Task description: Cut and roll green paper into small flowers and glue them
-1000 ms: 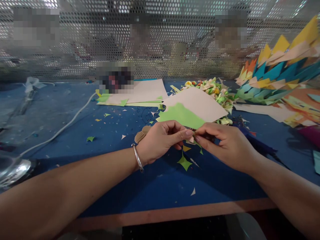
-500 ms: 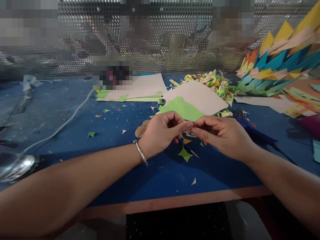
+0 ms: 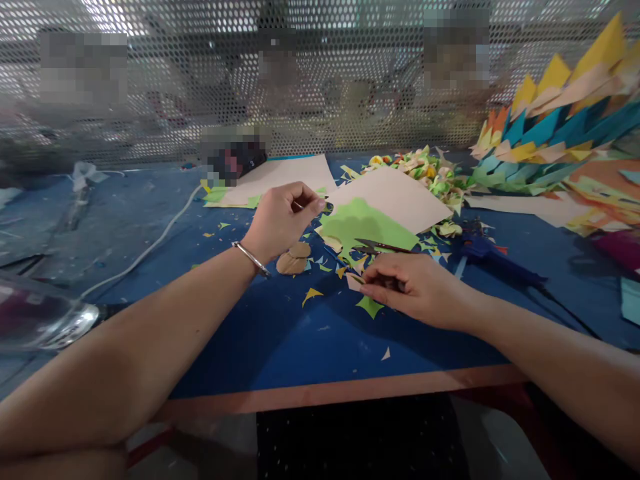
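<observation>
Left hand is up over the blue surface, fingers curled shut near the edge of the beige sheets; whether it holds anything, I cannot tell. Right hand is low, fingertips pinched on a small pale paper scrap just above the surface. Scissors lie on the green sheet just beyond that hand. A blue glue gun rests to the right, with folded paper pieces heaped behind.

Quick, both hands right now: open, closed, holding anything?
Left hand: fingers curled shut, raised over the table; any contents cannot be told.
Right hand: fingers pinched on a small pale paper scrap.
</observation>
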`<state>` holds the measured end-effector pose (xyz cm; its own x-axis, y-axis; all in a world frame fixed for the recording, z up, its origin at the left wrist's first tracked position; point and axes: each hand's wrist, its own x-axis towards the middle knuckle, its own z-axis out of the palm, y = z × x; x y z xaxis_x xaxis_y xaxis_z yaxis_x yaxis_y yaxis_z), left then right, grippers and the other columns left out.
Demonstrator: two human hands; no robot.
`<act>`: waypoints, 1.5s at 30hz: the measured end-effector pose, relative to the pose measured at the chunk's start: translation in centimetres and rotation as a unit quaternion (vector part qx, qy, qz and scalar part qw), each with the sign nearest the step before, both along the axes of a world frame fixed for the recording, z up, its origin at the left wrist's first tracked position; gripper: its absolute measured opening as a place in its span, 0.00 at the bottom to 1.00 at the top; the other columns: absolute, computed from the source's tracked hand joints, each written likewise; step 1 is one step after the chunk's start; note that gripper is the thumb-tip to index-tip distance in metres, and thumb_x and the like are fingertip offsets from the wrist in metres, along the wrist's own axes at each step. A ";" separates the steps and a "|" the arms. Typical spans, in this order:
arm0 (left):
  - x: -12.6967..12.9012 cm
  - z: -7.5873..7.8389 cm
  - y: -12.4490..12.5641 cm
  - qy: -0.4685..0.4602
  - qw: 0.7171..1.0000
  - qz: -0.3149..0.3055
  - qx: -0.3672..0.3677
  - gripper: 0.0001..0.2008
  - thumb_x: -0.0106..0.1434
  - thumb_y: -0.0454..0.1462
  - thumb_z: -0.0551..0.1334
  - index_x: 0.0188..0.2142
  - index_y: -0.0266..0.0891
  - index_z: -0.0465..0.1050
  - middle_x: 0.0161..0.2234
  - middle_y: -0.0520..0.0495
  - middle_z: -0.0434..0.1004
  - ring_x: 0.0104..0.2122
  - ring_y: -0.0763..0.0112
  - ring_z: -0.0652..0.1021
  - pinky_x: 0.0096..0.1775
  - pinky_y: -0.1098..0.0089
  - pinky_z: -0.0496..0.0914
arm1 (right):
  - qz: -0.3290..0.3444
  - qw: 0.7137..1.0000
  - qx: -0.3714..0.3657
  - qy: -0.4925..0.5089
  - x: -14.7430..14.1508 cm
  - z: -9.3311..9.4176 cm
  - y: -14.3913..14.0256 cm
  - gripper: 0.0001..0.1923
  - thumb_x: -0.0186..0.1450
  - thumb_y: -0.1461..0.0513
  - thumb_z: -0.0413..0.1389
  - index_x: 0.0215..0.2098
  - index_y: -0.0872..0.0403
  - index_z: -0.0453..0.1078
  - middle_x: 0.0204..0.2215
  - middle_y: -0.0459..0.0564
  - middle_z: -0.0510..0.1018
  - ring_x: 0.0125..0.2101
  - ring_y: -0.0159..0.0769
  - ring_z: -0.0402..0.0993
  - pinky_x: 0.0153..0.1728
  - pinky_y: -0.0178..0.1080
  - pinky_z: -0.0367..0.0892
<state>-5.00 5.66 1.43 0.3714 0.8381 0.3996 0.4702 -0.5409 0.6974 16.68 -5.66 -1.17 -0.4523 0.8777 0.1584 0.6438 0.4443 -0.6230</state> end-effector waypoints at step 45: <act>1.0 -3.1 2.1 0.295 0.955 0.027 0.010 0.17 0.57 0.48 0.64 0.39 0.39 0.76 0.43 0.36 0.76 0.48 0.47 0.71 0.51 0.50 0.63 | -0.147 0.956 0.021 -0.251 -0.6 0.9 2.8 0.02 0.61 0.62 0.53 0.31 0.52 0.67 0.28 0.48 0.75 0.27 0.36 0.66 0.25 0.37 0.51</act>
